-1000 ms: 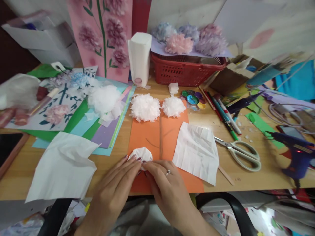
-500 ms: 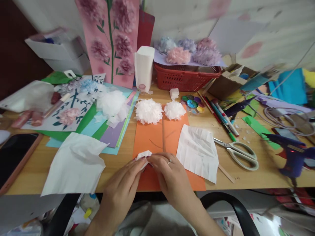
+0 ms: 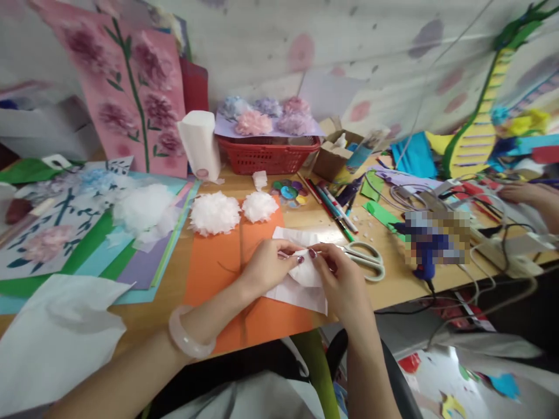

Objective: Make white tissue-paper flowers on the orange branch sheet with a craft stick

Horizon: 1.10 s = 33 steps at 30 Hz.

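Observation:
Between the fingertips of my left hand (image 3: 268, 267) and my right hand (image 3: 345, 282) is a small piece of folded white tissue paper (image 3: 306, 273). Both hands pinch its upper edge. Beneath them lies a creased white tissue sheet (image 3: 299, 298), partly hidden by my hands and overlapping an orange sheet of paper (image 3: 207, 285). Two fluffy white tissue flowers (image 3: 215, 213) sit along the orange sheet's far edge, above faint drawn stem lines. Just beyond my right hand are scissors (image 3: 371, 260) with pale handles, their blades mostly covered.
Another white tissue sheet (image 3: 61, 331) lies at the left, near stacked coloured papers (image 3: 144, 265). A red basket (image 3: 268, 154) stands at the back. On the right are pens (image 3: 334, 206), a blue glue gun (image 3: 423, 250), cables, and another person's hand (image 3: 526, 195).
My view has turned to the right. Both hands have moved right with the folded tissue paper, from the orange sheet to above the creased tissue sheet.

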### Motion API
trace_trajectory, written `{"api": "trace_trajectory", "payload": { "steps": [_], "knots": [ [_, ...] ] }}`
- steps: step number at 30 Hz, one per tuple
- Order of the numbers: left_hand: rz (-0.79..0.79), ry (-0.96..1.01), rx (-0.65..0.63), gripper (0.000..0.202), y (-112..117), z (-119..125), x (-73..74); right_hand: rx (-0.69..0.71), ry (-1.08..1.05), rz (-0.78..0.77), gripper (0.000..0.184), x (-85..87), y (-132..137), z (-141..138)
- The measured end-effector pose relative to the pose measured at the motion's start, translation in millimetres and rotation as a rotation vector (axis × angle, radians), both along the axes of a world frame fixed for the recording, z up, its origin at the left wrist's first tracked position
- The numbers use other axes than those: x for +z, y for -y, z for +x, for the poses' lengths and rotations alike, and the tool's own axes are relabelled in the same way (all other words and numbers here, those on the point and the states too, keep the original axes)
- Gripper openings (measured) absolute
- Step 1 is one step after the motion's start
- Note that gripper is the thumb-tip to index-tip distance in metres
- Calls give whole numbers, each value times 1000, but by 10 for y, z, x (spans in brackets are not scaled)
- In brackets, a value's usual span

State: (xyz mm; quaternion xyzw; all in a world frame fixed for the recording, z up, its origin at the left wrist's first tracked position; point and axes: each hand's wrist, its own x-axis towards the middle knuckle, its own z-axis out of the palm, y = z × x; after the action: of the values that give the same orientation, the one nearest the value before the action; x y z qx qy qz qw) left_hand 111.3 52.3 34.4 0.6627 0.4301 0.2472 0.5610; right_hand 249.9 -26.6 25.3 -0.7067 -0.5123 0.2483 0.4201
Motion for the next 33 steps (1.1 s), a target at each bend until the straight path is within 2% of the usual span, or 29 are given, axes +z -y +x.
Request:
{"api": "trace_trajectory", "payload": {
  "steps": [2, 5, 8, 10, 15, 21, 25, 28, 31, 33],
  "knots": [
    [38, -40, -18, 18, -24, 117, -69, -56, 30, -38, 19, -7, 54, 108],
    [121, -117, -18, 24, 6, 146, -110, -140, 135, -110, 20, 0, 150, 187],
    [300, -248, -33, 27, 44, 105, -94, -129, 230, -162, 19, 0, 186, 203],
    [361, -308, -30, 27, 59, 70, -88, -91, 272, -171, 18, -4, 162, 189],
    [289, -289, 14, 23, 88, -99, -120, -41, 183, -139, 20, 10, 65, 103],
    [264, -305, 27, 26, 135, -546, -125, 136, -31, -104, 16, 19, 53, -157],
    [230, -366, 18, 30, 94, -798, -125, 210, -40, -160, 15, 40, 47, -315],
    [216, -349, -2, 29, 33, -882, -120, 202, 26, -214, 11, 98, 59, -332],
    [207, -317, -11, 28, -15, -909, -101, 165, 148, -98, 10, 155, 86, -374],
    [208, -292, -35, 27, -41, -921, -98, 264, 213, 71, 11, 146, 92, -464]
  ]
}}
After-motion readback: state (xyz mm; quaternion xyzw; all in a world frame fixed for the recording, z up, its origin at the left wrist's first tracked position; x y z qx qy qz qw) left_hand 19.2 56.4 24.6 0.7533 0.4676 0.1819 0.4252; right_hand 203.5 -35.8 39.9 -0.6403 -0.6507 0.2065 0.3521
